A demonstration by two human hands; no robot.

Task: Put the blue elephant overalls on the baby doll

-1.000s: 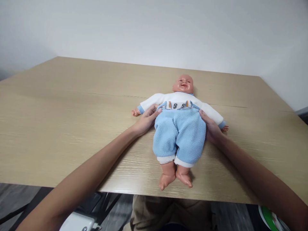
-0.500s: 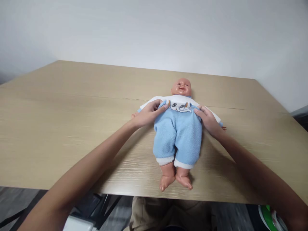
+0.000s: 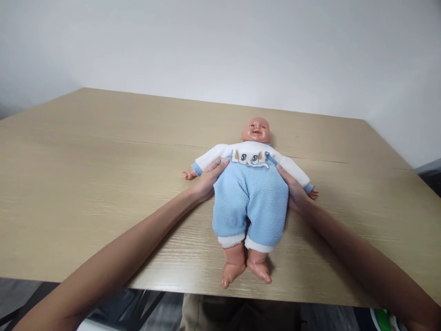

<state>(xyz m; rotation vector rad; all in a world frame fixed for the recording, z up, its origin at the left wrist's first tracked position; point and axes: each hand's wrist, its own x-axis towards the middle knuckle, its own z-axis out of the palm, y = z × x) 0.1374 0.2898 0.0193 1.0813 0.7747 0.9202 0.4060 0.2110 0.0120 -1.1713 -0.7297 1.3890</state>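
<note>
A baby doll (image 3: 253, 161) lies on its back on the wooden table (image 3: 103, 161), head away from me and bare feet near the front edge. It wears a white fleece top and light blue fleece trousers (image 3: 250, 202). My left hand (image 3: 208, 177) clasps the doll's left side at the waist, thumb against the top of the trousers, the other fingers tucked under the doll's arm. My right hand (image 3: 292, 188) holds the opposite side the same way, its fingers partly hidden beneath the doll.
A pale wall rises behind the table. Below the front edge I see my lap in khaki trousers (image 3: 220, 315), dark metal table legs (image 3: 144, 299) at lower left, and a green and white object (image 3: 382, 319) at lower right.
Half a second ago both hands pinched the trousers' waistband up at the chest. They have since slid down to the doll's sides, and the doll sits a little lower and nearer in view.
</note>
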